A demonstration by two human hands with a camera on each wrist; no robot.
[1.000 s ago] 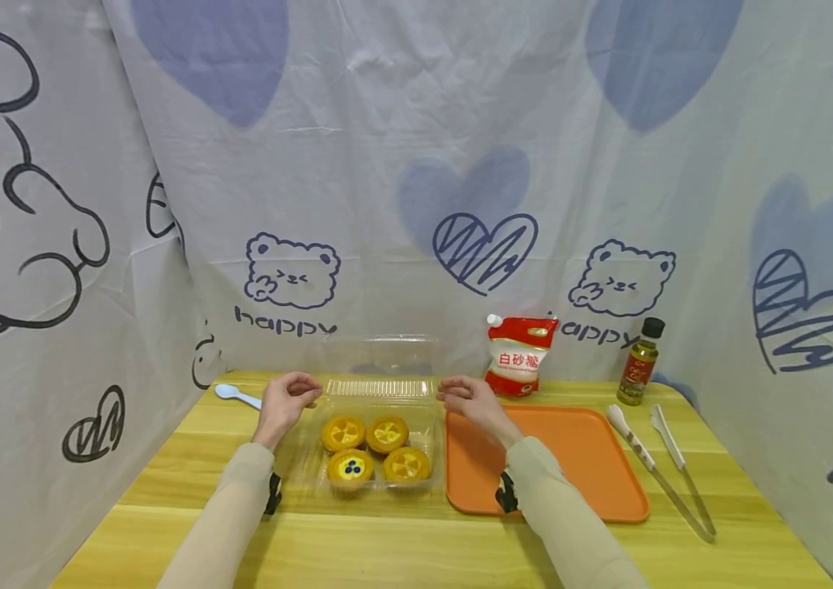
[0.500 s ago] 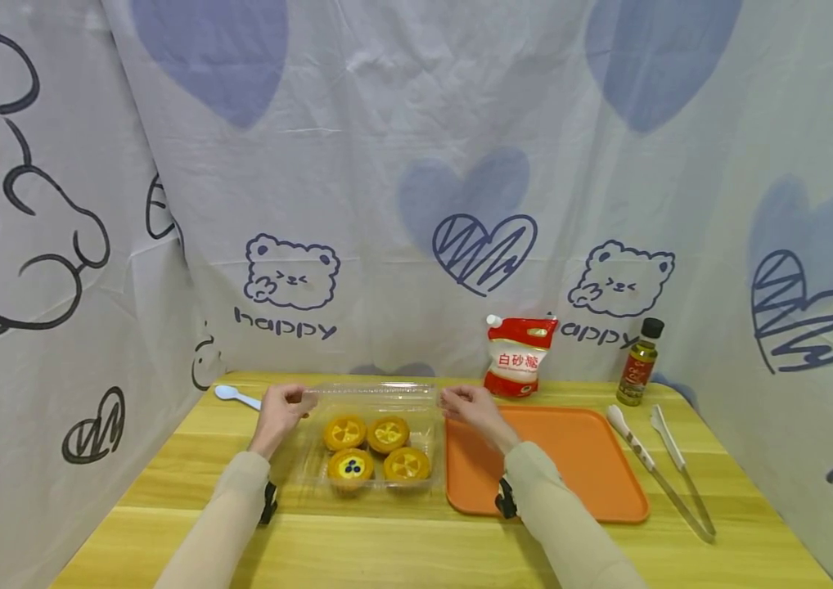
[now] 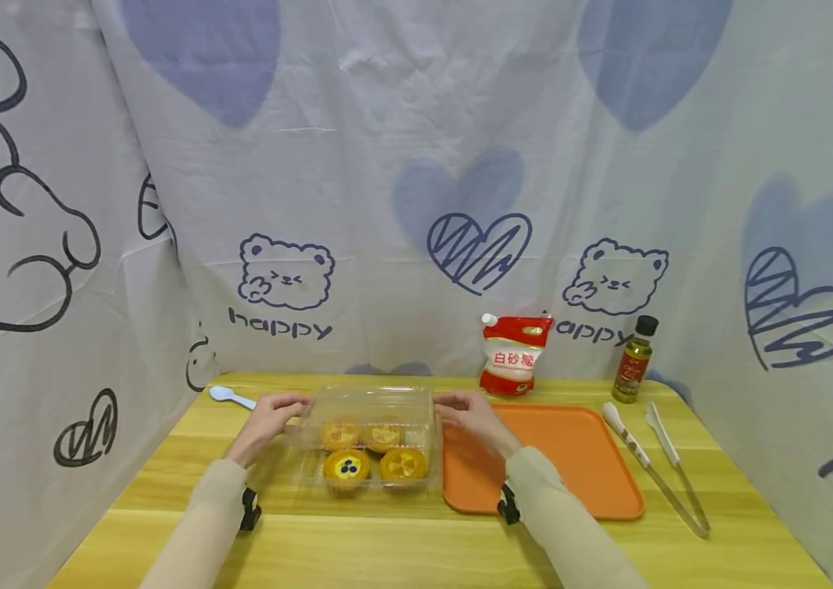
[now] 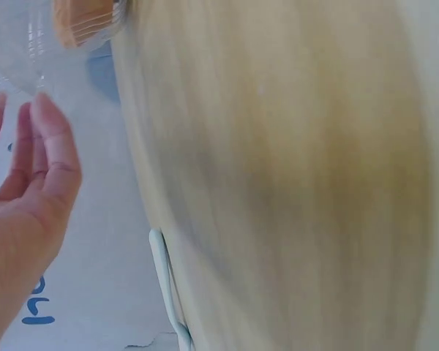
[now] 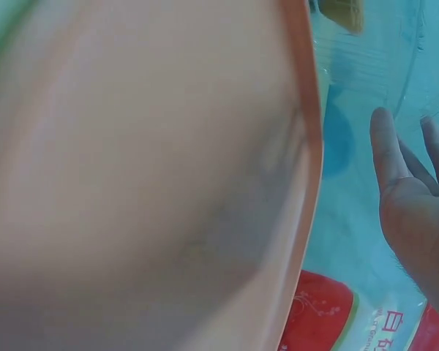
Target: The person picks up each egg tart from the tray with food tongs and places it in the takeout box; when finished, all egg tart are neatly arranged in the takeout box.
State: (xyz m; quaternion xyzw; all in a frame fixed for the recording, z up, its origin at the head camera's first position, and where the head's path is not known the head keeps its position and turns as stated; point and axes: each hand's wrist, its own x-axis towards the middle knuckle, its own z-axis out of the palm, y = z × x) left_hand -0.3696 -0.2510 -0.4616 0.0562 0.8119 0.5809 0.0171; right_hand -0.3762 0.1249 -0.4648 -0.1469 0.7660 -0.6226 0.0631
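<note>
A clear plastic clamshell box (image 3: 299,478) stands on the table with several egg tarts inside, one blueberry-topped tart (image 3: 347,467) at its front left. Its clear lid (image 3: 372,401) leans forward over the back tarts, partly lowered. At the lid's left edge is my left hand (image 3: 269,424), thumb and fingers apart; the left wrist view has the fingertips (image 4: 47,110) by the plastic's corner. My right hand (image 3: 471,415) is at the right edge, its fairly straight fingertips (image 5: 383,121) close to the plastic in the right wrist view. Whether either hand touches the lid is unclear.
An orange tray (image 3: 578,458) lies right of the box, under my right forearm. Behind it stand a red-and-white sugar pouch (image 3: 514,356) and an oil bottle (image 3: 632,360). Tongs (image 3: 659,470) lie at the right, a pale blue spoon (image 3: 231,397) at the back left.
The lid has swung from upright behind the box forward over the tarts. Both hands followed it slightly down, and the left hand has moved a little outward with its fingers spreading.
</note>
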